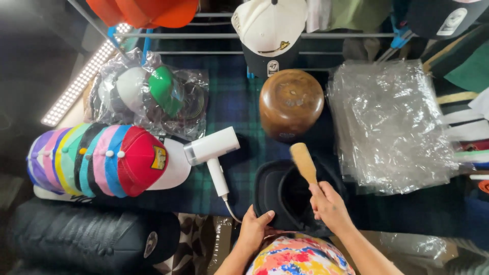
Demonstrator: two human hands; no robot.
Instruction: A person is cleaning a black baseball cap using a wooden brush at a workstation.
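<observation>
Head view: left hand (253, 227) grips black cap (277, 196) brim edge; right hand (328, 204) holds wooden brush (304, 162).

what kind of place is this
Probably a cap shop's work table: a row of stacked caps, more caps hanging on a rail, a pile of clear bags, and a wooden block.

Light falls bright and even from overhead, while an LED strip (84, 71) glares white at the left. Clear plastic bags (392, 122) throw back sheen. The lower left corner and far left edge sink into dark. Straight rails bow near the edges; focus stays sharp mid-frame.
</observation>
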